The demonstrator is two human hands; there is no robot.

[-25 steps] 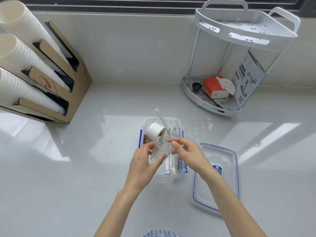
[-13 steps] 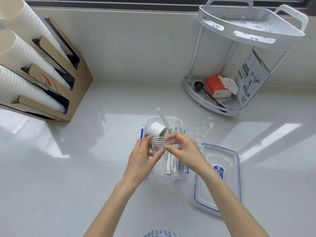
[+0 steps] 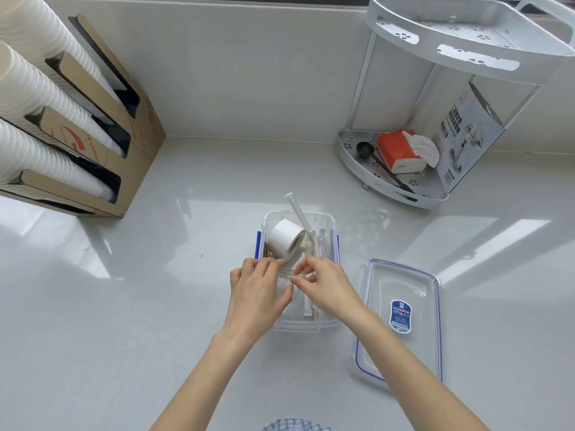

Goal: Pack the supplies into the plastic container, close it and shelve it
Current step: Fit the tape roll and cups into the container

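Note:
A clear plastic container (image 3: pixel 325 216) with blue latches stands on the counter in the middle. Inside it lie a white roll of labels (image 3: pixel 284 237), a long white stick (image 3: pixel 299 214) leaning out over the far rim, and several wrapped white utensils (image 3: pixel 314 306). Both hands hold a small clear plastic cup (image 3: pixel 287 279) upright inside the container's near half: my left hand (image 3: pixel 256 290) wraps its left side, my right hand (image 3: pixel 326 286) pinches its rim. The container's clear lid (image 3: pixel 401 318), blue-edged with a blue sticker, lies flat to the right.
A cardboard dispenser (image 3: pixel 102 135) with stacks of white paper cups stands at the back left. A white two-tier corner shelf (image 3: pixel 435 119) at the back right holds a red tissue pack (image 3: pixel 399 150), a black scoop and a printed box on its lower tier.
The clear cup was tilted above the container and has been turned upright and lowered into its near half. Both hands came down with it.

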